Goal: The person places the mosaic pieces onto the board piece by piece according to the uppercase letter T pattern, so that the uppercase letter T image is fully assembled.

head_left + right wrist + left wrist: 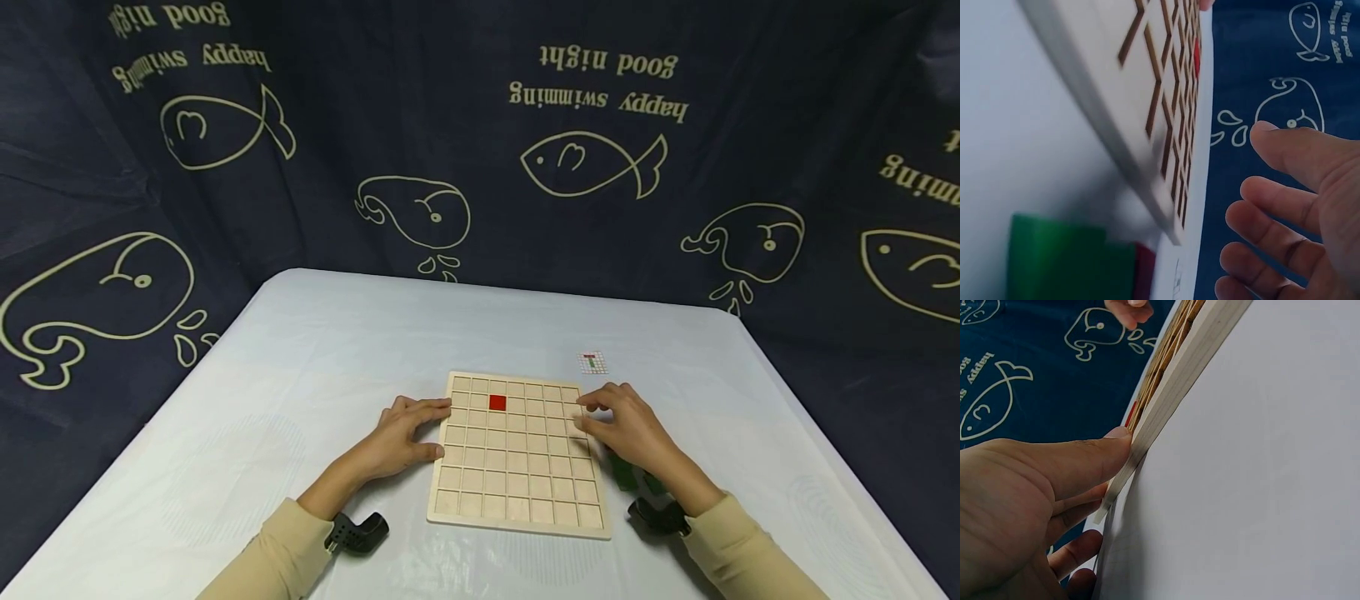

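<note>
head view: nearest, tan sleeves (270, 546) are framing the table's lower part, and black wrist devices (360, 533) are sitting at the cuffs, presumably to carry the wrist cameras. ahead of them, the wooden grid board (495, 483) is lying flat on the white tabletop (330, 350), between the two hands, probably so that both can reach it. green pieces (622, 472) are lying beside its right edge, partly hidden under the right forearm, likely to stay handy; how many cannot be told. in the right wrist view a dark red piece (1144, 275) is showing next to the green.

the left hand (405, 435) is touching the board's left edge with thumb and forefinger, its fingers loose rather than clenched, seemingly to steady it. the right hand (626, 425) is hovering by the right edge, thumb and fingers parted, grasping nothing.

a red square (497, 403) is filling the third cell from the left in the second row from the top. beyond the board, a small patterned card (592, 362) is lying face up, perhaps for easy viewing. farthest back, a navy curtain (420, 108) is hanging, its printed words running upside down.
</note>
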A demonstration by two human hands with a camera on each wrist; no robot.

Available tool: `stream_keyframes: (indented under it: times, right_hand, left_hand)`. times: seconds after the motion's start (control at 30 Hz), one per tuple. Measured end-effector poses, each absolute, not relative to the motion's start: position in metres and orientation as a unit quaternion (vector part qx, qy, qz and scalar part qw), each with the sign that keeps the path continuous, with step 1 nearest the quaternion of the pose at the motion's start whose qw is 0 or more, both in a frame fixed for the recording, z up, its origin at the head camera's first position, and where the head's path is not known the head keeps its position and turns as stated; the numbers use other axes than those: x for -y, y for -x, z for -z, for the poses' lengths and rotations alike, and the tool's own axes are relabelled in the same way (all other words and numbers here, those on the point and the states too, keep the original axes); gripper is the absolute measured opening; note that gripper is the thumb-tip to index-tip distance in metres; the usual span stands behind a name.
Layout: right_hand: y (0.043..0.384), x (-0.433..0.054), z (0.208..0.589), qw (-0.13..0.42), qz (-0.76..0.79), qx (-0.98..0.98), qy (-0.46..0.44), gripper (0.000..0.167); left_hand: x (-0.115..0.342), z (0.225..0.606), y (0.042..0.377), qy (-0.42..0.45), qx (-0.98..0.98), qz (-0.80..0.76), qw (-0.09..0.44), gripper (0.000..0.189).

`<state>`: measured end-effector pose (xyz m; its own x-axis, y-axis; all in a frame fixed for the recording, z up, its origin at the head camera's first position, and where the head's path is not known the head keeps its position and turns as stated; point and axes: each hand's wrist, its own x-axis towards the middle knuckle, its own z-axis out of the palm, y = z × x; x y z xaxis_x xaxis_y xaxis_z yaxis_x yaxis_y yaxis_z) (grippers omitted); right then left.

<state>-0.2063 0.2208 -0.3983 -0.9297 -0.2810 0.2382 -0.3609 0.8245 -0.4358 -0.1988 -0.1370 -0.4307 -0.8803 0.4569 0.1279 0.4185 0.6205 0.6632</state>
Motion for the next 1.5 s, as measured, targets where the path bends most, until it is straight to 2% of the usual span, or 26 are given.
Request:
stream_keyframes:
  times: [0.7,0.97,1.5]
  right_hand:
    - [0.197,-0.243,0.414,0.081,-0.223,0.958,-0.159,0.031]
    - [0.195,-0.248,0.42,0.094,-0.207,0.961,-0.156,0.028]
    - [0.192,-0.253,0.421,0.085,-0.185,0.967,-0.153,0.028]
  left_hand:
    - [0.137,0.433,0.2,-0.251,-0.901,-0.355,0.01,0.058]
    - [0.137,0.434,0.2,-0.252,-0.9,-0.354,0.013,0.058]
    - [0.137,0.432,0.199,-0.251,-0.9,-0.356,0.021,0.059]
